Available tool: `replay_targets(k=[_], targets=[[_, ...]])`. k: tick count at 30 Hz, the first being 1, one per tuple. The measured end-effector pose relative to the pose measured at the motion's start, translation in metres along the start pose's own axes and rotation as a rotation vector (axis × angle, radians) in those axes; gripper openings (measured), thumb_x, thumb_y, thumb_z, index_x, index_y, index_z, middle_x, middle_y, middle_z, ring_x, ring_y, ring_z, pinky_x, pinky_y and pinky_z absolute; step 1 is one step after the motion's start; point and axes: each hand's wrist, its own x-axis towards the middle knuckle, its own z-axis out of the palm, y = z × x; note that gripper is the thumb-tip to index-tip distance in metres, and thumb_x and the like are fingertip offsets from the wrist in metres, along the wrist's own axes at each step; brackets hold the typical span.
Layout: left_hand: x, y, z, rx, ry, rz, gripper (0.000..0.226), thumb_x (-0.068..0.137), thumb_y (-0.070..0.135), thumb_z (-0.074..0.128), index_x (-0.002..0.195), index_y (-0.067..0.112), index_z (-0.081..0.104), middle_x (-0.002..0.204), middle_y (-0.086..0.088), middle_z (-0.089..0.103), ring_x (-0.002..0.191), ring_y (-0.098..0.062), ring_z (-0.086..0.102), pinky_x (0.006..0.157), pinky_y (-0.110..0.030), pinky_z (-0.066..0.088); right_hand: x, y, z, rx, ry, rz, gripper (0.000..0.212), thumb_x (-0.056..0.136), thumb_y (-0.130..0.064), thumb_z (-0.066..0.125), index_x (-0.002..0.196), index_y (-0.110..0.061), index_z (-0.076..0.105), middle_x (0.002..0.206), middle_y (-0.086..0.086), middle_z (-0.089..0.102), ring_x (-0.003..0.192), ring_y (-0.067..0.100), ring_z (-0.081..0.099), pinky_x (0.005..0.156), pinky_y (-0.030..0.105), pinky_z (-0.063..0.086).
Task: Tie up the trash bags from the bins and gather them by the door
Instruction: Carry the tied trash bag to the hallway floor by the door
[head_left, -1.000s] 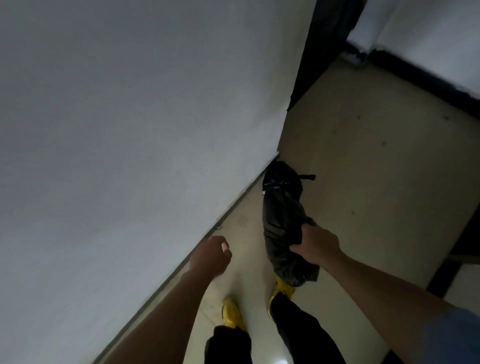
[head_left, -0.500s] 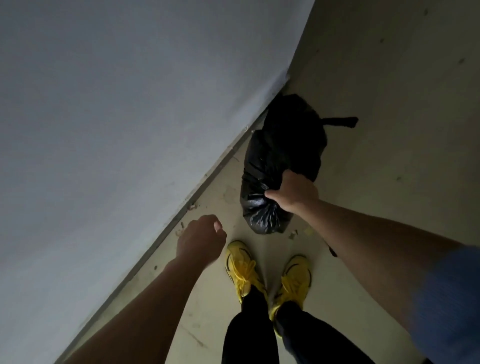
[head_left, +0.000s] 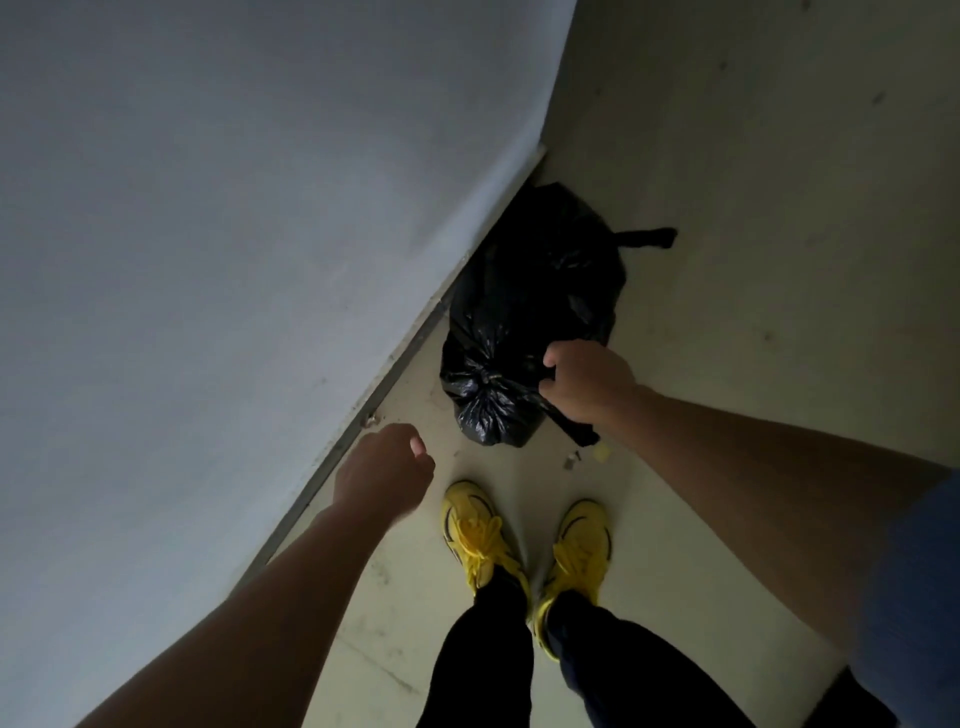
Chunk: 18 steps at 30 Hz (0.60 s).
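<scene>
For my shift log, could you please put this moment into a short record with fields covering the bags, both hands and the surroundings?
near bag: black trash bag, knotted, on the floor
far bag: second black bag behind it, against the wall
right hand: right hand gripping the near bag's plastic
left hand: left hand loosely curled, holding nothing, apart from the bags
feet: yellow shoes just short of the bags
litter: small scraps beside the near bag
</scene>
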Motion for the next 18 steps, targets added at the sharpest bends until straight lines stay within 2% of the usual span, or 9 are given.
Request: replay_targets(k=[4, 10, 14, 18], targets=[[-0.069, 0.033, -0.038, -0.053, 0.006, 0.062, 0.017, 0.09, 0.029, 0.052, 0.101, 0.024, 0.065, 0.111, 0.0, 0.068, 0.102, -0.02, 0.063, 0.092, -0.038, 0.051, -0.076, 0.006, -0.047, -0.084, 0.014, -0.024, 0.033, 0.097, -0.029, 0.051, 0.124, -0.011, 0.057, 0.118, 0.01, 0.062, 0.105, 0.029, 0.06, 0.086, 0.038, 0.05], [-0.204, 0.061, -0.091, -0.155, 0.083, 0.08, 0.019, 0.091, 0.03, 0.05, 0.102, 0.024, 0.064, 0.11, 0.0, 0.067, 0.099, -0.02, 0.064, 0.087, -0.036, 0.053, -0.209, -0.003, -0.12, -0.147, 0.034, -0.057, 0.036, 0.095, -0.03, 0.05, 0.125, -0.013, 0.057, 0.121, 0.009, 0.062, 0.107, 0.027, 0.06, 0.088, 0.036, 0.049], [-0.295, 0.061, -0.105, -0.22, 0.171, 0.027, 0.018, 0.091, 0.029, 0.05, 0.1, 0.024, 0.065, 0.107, 0.0, 0.068, 0.098, -0.02, 0.064, 0.087, -0.035, 0.053, -0.288, -0.019, -0.153, -0.251, 0.063, -0.201, 0.031, 0.097, -0.028, 0.049, 0.122, -0.011, 0.058, 0.118, 0.009, 0.062, 0.106, 0.028, 0.06, 0.087, 0.035, 0.048], [-0.383, 0.051, -0.1, -0.293, 0.269, -0.073, 0.02, 0.089, 0.03, 0.051, 0.101, 0.024, 0.065, 0.108, 0.0, 0.068, 0.099, -0.021, 0.064, 0.087, -0.037, 0.054, -0.354, -0.041, -0.174, -0.429, 0.08, -0.411, 0.025, 0.098, -0.028, 0.047, 0.113, -0.01, 0.057, 0.112, 0.01, 0.06, 0.096, 0.029, 0.059, 0.076, 0.032, 0.04]])
